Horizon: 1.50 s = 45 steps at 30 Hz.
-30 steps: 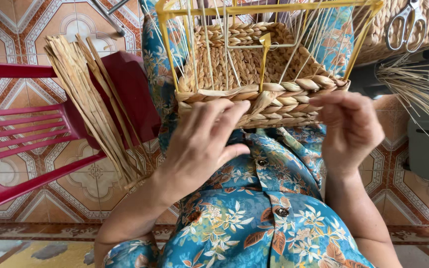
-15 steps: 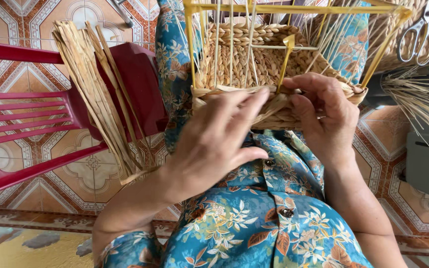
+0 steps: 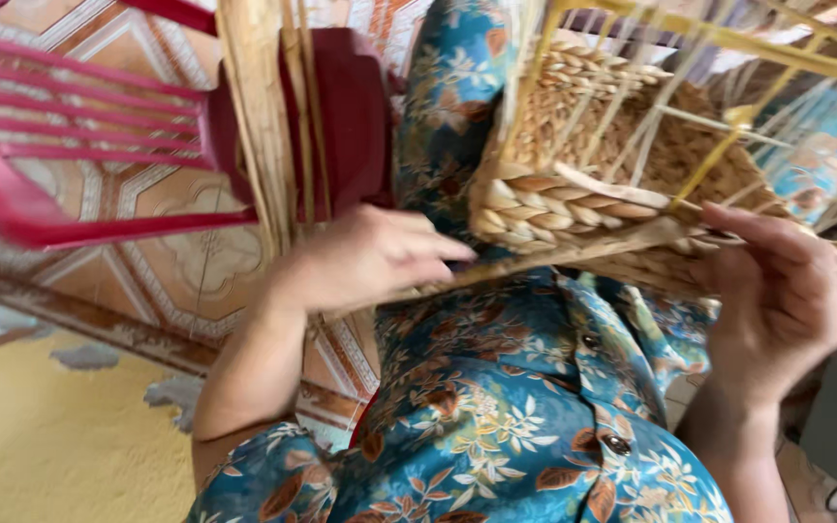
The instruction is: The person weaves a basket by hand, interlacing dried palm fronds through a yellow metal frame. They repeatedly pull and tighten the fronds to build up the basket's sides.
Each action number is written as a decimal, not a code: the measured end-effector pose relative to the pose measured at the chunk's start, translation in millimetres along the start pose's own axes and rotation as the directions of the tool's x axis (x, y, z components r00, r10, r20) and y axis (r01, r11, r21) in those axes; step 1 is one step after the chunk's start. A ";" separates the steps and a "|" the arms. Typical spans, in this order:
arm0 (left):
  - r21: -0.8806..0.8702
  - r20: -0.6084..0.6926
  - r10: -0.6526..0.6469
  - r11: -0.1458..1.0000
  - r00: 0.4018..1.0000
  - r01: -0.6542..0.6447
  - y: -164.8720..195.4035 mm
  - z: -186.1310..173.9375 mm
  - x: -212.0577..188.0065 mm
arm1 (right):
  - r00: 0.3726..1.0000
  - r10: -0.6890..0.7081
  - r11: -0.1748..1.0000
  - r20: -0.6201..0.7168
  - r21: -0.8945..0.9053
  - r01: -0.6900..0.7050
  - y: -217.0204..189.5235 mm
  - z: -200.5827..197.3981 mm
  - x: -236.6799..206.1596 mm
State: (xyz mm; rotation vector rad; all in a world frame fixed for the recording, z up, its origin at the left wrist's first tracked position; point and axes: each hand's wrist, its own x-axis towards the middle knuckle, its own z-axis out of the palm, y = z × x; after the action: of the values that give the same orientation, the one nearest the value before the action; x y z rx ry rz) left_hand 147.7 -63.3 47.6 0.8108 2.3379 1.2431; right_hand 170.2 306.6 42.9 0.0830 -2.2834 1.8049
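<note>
A: How are the hands seen to be posed?

B: The left hand (image 3: 375, 257) is found at the centre left of the frame, forearm rising from the lower left; its fingers are curled narrowly and closed on a flat straw strand (image 3: 535, 263), which is stretched rightward under the woven rim. The right hand (image 3: 782, 291) is placed at the right of the frame, wrist coming up from the lower right; its fingers are extended along the far end of the same strand, and the strand appears to be pinched there, though the grip is partly hidden.

A: Where is the work located?

B: A half-woven basket (image 3: 554, 199) is held in the upper centre, resting against the lap; thick plaited rows are seen along its near edge, just above the strand; a yellow wire frame (image 3: 728, 136) is raised over it towards the upper right.

A: What edges and open room are noted?

B: A bundle of dry reeds (image 3: 263, 116) is leaned just beside the left wrist, against a red plastic chair (image 3: 99, 155) in the upper left; patterned floor tiles (image 3: 186, 261) are shown below the chair; open floor is left at the lower left; the lower centre is filled by blue floral cloth (image 3: 496, 426).
</note>
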 end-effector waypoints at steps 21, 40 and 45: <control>-0.498 -0.534 -0.807 0.542 0.253 0.677 -187.4 -13.9 14.9 | 0.999 -0.035 0.999 -0.027 0.021 0.036 -7.6 -6.1 -13.7; 0.382 -0.160 0.106 0.924 0.981 -0.038 81.7 -17.6 -5.0 | 0.987 -0.081 0.943 0.139 0.332 0.031 -12.9 -14.7 -58.6; 0.315 -0.143 0.468 0.857 0.872 -0.408 101.5 34.5 31.9 | 0.901 -0.254 0.959 0.352 0.215 0.187 -9.9 13.2 -47.3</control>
State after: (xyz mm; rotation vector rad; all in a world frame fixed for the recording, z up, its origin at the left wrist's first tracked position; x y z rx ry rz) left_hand 174.4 23.9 112.3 1.4417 2.6333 1.2377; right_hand 216.1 286.9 39.4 0.7523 -2.2224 1.9989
